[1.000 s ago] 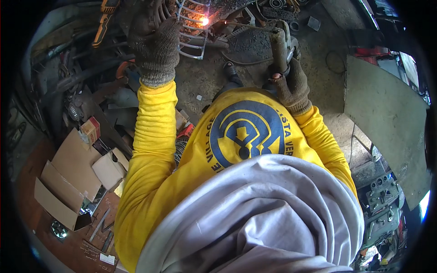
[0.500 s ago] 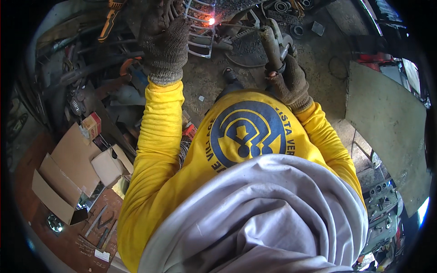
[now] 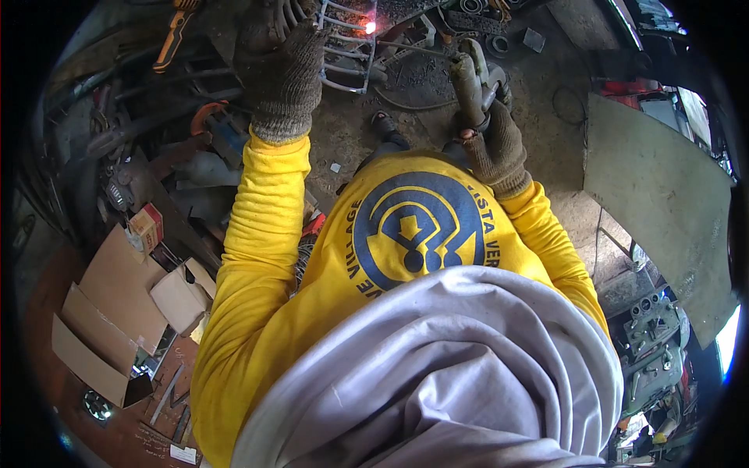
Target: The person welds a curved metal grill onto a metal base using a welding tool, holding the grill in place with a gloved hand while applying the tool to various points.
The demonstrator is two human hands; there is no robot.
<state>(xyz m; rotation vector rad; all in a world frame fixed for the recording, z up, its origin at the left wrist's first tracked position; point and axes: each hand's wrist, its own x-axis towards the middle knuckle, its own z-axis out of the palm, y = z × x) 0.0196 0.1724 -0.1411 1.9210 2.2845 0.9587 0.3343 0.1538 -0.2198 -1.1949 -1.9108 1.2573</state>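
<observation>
My right hand (image 3: pixel 503 152), in a brown knit glove, is closed around a welding electrode holder (image 3: pixel 468 90). A thin electrode rod (image 3: pixel 413 49) runs left from the holder toward a bright glowing spot (image 3: pixel 370 28) on the right edge of a metal grille (image 3: pixel 346 54). The grille has several curved pale bars. At its left side my gloved left hand (image 3: pixel 282 74) is closed on the bars, with its fingertips partly lost in the dark near the top edge.
An orange-and-black tool (image 3: pixel 176 35) lies at the upper left, above an angle grinder-like tool (image 3: pixel 222 129). Opened cardboard boxes (image 3: pixel 105 312) stand at lower left. On the right leans a large greenish sheet (image 3: pixel 655 210), near a grey machine (image 3: pixel 651 343). Metal rings (image 3: pixel 497 45) lie at the back.
The view has shifted slightly. The glowing spot remains at the grille's right edge, with pinkish light beside it now. Both hands keep their hold.
</observation>
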